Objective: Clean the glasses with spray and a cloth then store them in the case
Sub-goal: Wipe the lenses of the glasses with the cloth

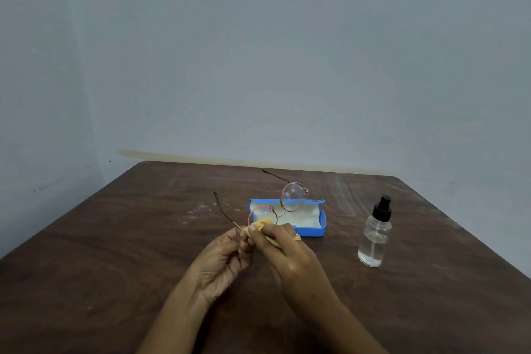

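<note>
I see dim, flat, bluish light with soft shadows under the hands; the worktop (115, 253) edges bow outward, and detail is soft throughout.

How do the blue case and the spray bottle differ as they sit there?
The case is opaque blue and lies flat with its lid open; the spray bottle is clear glass with a black nozzle and stands upright. The case sits behind the hands, while the bottle stands apart to the right. Both rest on the wooden table, untouched.

A plain room, perhaps in a home, is showing here: a worn dark wooden table (115, 238) is standing against a bare, scuffed grey-blue wall (258, 52).
</note>
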